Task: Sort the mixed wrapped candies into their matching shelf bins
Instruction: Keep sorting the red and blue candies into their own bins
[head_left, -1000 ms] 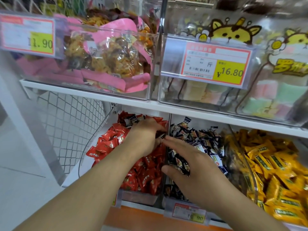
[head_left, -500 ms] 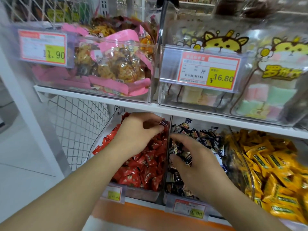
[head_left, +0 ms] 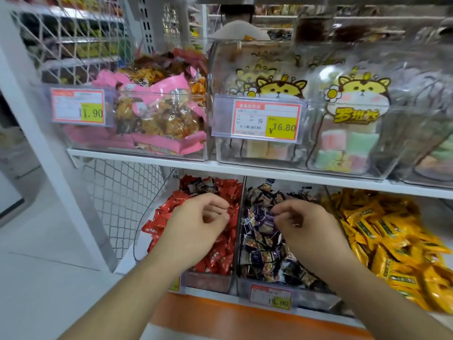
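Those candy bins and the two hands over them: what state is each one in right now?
Red candy bin: open-topped, full, a few dark-wrapped strays at the back.
Dark candy bin: open-topped, full.
Yellow candy bin: heaped high.
Left hand: over the red candies, fingers curled; whether it holds a candy cannot be told.
Right hand: over the dark candies, fingers curled, grip unclear.

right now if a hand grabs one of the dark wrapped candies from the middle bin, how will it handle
The dark wrapped candies look small and individually sealed, so one is probably light and easy to pinch. The glossy film suggests it could be slippery. They lie loosely heaped in the middle bin, so neighbours will likely shift or tumble when one is pulled out.
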The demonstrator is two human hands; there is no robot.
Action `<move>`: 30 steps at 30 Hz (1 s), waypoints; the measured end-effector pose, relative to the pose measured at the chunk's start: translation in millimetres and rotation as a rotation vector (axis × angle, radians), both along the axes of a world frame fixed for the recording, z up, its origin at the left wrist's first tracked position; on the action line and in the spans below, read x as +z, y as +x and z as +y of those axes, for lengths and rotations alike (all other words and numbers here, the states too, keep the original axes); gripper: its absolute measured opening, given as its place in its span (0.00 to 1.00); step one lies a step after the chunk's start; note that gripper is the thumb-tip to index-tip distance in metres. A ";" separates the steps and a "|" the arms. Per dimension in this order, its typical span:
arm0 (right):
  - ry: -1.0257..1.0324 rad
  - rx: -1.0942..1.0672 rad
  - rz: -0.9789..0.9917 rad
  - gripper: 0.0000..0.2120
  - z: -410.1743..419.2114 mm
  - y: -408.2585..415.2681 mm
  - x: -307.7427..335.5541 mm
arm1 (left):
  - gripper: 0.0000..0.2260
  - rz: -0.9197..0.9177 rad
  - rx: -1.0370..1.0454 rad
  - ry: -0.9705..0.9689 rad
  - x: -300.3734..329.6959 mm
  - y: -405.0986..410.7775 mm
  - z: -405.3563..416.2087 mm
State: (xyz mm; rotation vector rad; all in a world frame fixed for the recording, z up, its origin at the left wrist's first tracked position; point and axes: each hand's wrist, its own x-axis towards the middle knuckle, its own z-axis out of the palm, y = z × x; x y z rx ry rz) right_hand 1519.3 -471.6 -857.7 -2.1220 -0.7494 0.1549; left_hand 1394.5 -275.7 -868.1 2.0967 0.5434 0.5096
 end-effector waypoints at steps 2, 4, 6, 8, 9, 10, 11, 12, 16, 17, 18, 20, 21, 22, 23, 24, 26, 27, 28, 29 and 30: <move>-0.162 0.027 -0.099 0.14 -2.6 0.2 0.3 | 0.08 0.024 0.081 0.124 -3.8 5.1 12.6; -0.210 0.098 -0.122 0.20 -0.7 -2.6 2.4 | 0.10 0.057 0.122 0.199 -4.9 14.8 27.0; -0.202 0.175 -0.101 0.21 4.6 -6.5 2.5 | 0.11 0.091 0.156 0.286 -4.0 28.5 41.3; -0.200 0.217 -0.111 0.21 11.6 -8.2 -0.9 | 0.13 0.105 0.182 0.422 -4.3 45.1 53.0; -0.197 0.223 -0.115 0.20 15.0 -8.5 -2.9 | 0.14 0.129 0.179 0.485 -4.9 54.1 57.9; -0.194 0.226 -0.119 0.20 18.8 -8.4 -4.3 | 0.14 0.171 0.172 0.526 -4.7 63.2 61.3; -0.193 0.226 -0.120 0.19 21.2 -7.3 -6.4 | 0.15 0.231 0.168 0.536 -5.1 72.0 64.5; -0.192 0.224 -0.120 0.19 22.2 -6.0 -8.1 | 0.15 0.298 0.164 0.527 -5.6 80.2 67.4; -0.176 0.218 -0.105 0.16 23.4 0.2 -12.7 | 0.15 0.430 0.079 0.495 -13.3 97.4 76.8; -0.171 0.220 -0.102 0.16 22.7 1.8 -14.2 | 0.14 0.446 0.059 0.501 -15.0 98.2 77.6; -0.177 0.221 -0.108 0.17 21.8 3.4 -16.3 | 0.13 0.460 0.051 0.506 -15.8 98.0 77.9; -0.194 0.214 -0.128 0.18 20.5 6.2 -20.1 | 0.13 0.459 0.060 0.498 -15.8 96.3 78.8; -0.200 0.210 -0.131 0.18 19.7 7.0 -21.6 | 0.16 0.442 0.070 0.481 -16.1 94.8 80.0; -0.204 0.208 -0.132 0.18 19.3 7.3 -22.5 | 0.19 0.425 0.079 0.455 -16.2 93.1 80.9; -0.206 0.208 -0.133 0.17 19.9 7.3 -22.9 | 0.22 0.418 0.080 0.429 -16.6 91.0 81.5; -0.207 0.209 -0.132 0.17 19.6 6.6 -22.8 | 0.24 0.429 0.070 0.419 -16.6 89.9 81.1; -0.210 0.215 -0.131 0.17 19.5 5.2 -22.6 | 0.22 0.461 0.024 0.449 -17.6 90.3 81.1; -0.214 0.216 -0.133 0.17 19.4 4.3 -22.6 | 0.21 0.458 0.016 0.459 -19.1 90.8 82.0; -0.219 0.215 -0.133 0.17 19.0 3.5 -22.0 | 0.20 0.448 0.021 0.456 -19.4 91.2 82.7; -0.225 0.214 -0.130 0.17 18.7 3.0 -21.8 | 0.19 0.438 0.032 0.444 -19.8 91.8 83.5; -0.230 0.213 -0.127 0.17 18.1 2.6 -21.7 | 0.18 0.427 0.040 0.435 -20.5 92.0 84.0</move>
